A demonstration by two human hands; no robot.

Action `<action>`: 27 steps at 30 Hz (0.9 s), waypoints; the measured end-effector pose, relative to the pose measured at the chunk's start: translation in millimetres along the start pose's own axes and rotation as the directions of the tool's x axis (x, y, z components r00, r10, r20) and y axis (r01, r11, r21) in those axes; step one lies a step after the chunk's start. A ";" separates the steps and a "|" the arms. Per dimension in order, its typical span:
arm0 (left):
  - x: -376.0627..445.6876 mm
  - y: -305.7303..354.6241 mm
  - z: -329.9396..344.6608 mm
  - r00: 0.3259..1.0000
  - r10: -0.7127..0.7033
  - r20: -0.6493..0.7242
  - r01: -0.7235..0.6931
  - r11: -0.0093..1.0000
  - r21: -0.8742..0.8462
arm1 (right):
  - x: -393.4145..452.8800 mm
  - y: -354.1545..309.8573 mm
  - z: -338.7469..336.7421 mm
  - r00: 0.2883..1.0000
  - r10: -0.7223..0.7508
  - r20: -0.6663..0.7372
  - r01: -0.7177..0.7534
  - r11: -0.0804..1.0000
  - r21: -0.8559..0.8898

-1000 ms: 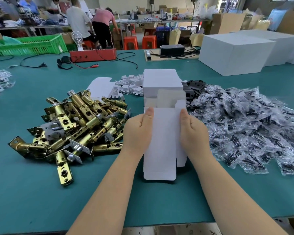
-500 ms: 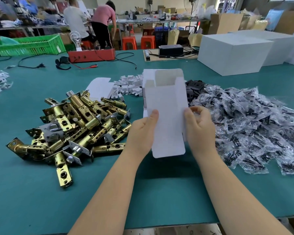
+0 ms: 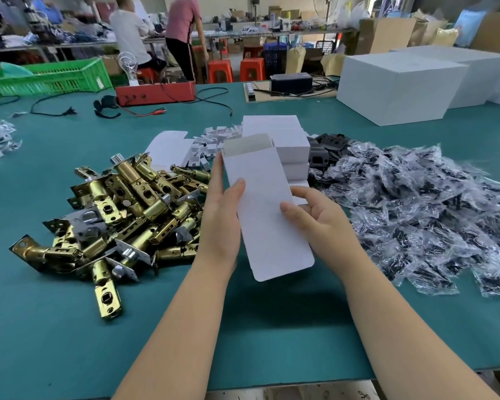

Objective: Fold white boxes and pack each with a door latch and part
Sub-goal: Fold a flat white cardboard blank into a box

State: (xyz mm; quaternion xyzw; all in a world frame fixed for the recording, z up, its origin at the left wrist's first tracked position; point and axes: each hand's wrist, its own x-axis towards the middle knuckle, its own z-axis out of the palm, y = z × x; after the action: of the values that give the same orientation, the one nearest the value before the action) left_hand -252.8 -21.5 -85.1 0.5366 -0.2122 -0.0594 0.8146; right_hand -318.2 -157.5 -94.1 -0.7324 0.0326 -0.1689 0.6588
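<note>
I hold a white cardboard box blank above the green table, tilted, its far end popped open into a sleeve. My left hand grips its left edge, thumb on the front face. My right hand holds its right side, thumb on the face. Behind it lies a stack of flat white box blanks. A pile of brass door latches sits to the left. A heap of black parts in clear bags spreads to the right.
Small white card inserts and loose black plates lie beyond the stack. Large white cartons stand at the far right, a red box with cables and a green crate at the back. People work at distant benches.
The box blank was lifted off the table and toward me, and it has opened from flat into a sleeve. It now leans left, and my right hand has slid to its right side.
</note>
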 end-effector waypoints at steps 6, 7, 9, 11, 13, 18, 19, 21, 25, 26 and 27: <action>-2.3 -2.0 3.8 0.993 -0.087 0.083 0.088 0.996 -0.002 | 4.7 6.7 -4.3 1.000 -0.026 0.006 0.025 0.992 0.124; -3.0 -2.7 5.0 0.990 -0.100 0.102 0.100 0.995 0.006 | 5.9 6.2 -4.9 1.000 -0.023 -0.012 0.025 0.985 0.168; -3.6 -4.6 7.5 0.987 -0.107 0.117 0.104 0.994 0.024 | 7.6 5.7 -6.6 0.999 -0.026 -0.042 0.035 0.974 0.225; -3.4 -5.5 8.9 0.987 -0.112 0.112 0.109 0.993 0.034 | 7.5 4.6 -7.5 0.998 -0.019 -0.060 0.033 0.970 0.243; -3.3 -5.3 8.5 0.987 -0.123 0.101 0.118 0.992 0.050 | 6.9 4.1 -7.5 0.998 -0.010 -0.061 0.025 0.969 0.246; -4.2 -4.1 7.9 0.987 -0.133 0.092 0.127 0.989 0.072 | 6.0 2.8 -7.0 1.000 -0.015 -0.024 0.021 0.969 0.245; -4.4 -3.1 8.5 0.988 -0.132 0.083 0.126 0.989 0.073 | 5.6 2.6 -7.4 1.000 -0.019 -0.019 0.023 0.971 0.237; -4.3 -2.0 8.8 0.990 -0.126 0.061 0.121 0.990 0.079 | 5.0 2.4 -8.0 1.000 -0.028 -0.012 0.030 0.973 0.229; -5.3 -0.6 9.0 0.992 -0.114 0.057 0.108 0.990 0.091 | 4.7 2.5 -8.3 1.000 -0.030 -0.005 0.031 0.970 0.242; -5.6 -0.6 9.2 0.992 -0.113 0.056 0.107 0.990 0.095 | 4.8 2.7 -8.2 1.000 -0.028 -0.006 0.029 0.969 0.247; -6.1 0.1 9.6 0.992 -0.114 0.054 0.109 0.990 0.094 | 4.7 2.7 -8.4 1.000 -0.026 -0.007 0.027 0.968 0.249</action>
State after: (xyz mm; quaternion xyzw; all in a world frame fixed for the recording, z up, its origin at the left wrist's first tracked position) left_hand -262.2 -27.7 -83.6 0.5823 -0.2082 -0.1109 0.7780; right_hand -315.7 -167.1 -95.1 -0.6441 0.0025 -0.1818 0.7430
